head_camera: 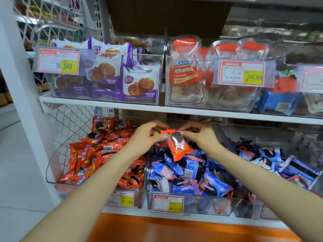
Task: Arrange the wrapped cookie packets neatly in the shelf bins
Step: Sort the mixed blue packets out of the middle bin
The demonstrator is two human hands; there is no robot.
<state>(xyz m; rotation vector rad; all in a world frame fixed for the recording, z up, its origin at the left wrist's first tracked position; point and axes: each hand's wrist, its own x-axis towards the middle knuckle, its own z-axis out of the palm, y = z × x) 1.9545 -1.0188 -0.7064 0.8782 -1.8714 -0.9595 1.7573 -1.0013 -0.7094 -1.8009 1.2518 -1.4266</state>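
A shop: clear bins (201,204) of wrapped snacks (104,70) sit above and below a white shelf board (104,104), with price tags (59,61) on their fronts.

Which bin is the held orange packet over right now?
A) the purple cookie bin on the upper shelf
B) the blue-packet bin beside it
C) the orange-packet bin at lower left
B: the orange packet, pinched at its top edge by the left hand and the right hand, hangs above the blue-packet bin.
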